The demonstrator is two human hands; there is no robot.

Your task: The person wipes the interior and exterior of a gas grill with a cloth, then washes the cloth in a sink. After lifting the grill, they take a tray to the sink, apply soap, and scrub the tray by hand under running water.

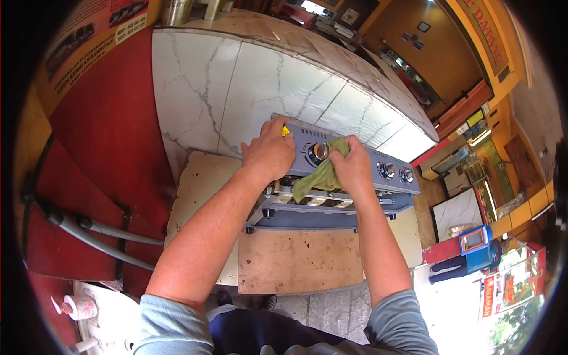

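Note:
A grey-blue gas stove (307, 221) stands tipped up on a board, its knob panel facing up toward me and its small black feet showing. My left hand (269, 151) grips the panel's left end, fingers spread over the edge beside a yellow label (286, 130). Bunched in my right hand (353, 168) is a green cloth (319, 178), pressed against the panel next to the left knob (320, 152). The cloth's loose end hangs over the slot below the panel. Two more knobs, a middle knob (386, 171) and a right knob (406, 175), sit farther right.
Behind the stove rises a counter faced with white marbled tile (195, 83). The stained wooden board (299, 260) lies beneath the stove. At left are a red surface (112, 112) and grey tubes (100, 241). A pump bottle (80, 307) is lower left. A person in blue (476, 257) stands far right.

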